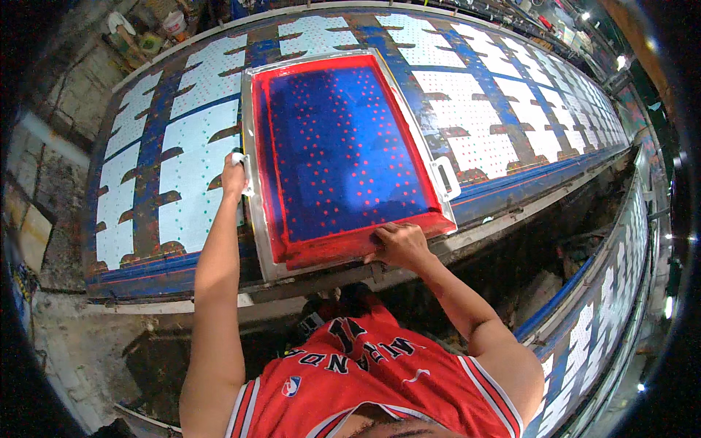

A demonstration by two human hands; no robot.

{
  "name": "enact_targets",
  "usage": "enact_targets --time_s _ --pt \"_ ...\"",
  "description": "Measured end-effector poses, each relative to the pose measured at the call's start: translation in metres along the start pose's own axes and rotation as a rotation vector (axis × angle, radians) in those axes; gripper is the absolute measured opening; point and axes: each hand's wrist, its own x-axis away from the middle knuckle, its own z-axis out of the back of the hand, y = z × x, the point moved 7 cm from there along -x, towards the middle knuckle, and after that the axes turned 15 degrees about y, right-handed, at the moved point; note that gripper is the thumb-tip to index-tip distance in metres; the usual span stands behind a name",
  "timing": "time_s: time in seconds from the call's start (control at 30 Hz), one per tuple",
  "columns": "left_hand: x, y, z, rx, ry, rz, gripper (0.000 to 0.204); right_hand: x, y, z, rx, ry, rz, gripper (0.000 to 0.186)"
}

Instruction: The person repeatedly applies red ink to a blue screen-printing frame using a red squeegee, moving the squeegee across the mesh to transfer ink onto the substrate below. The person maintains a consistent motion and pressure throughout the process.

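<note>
A metal-framed printing screen (343,146), blue with scattered red dots and red ink along its borders, lies on a long table. My left hand (234,177) is closed round its white left handle (246,185). My right hand (396,243) grips the screen's near edge toward the right, fingers bent over the red-inked border. The white right handle (446,179) has no hand on it. White printed sheets (193,146) with small green and red dots lie on both sides of the screen, with dark curved tabs at their edges.
The long table's near rail (482,223) runs across in front of me. A second table with white sheets (606,306) runs along the right below a dark gap. Concrete flooring (51,168), a bucket (174,23) and assorted items are at the left and back.
</note>
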Motion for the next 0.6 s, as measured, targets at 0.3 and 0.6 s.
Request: enact_targets --time_s 0.3,0.6 --pt "-0.005 -0.007 -0.002 0.098 -0.012 0.054 0.047 0.0 0.003 0.014 -0.167 -0.038 0.0 0.059" --pt "-0.006 -0.007 -0.003 0.085 0.036 0.003 0.048 -0.024 0.217 0.06 -0.328 0.468 -0.761 0.023"
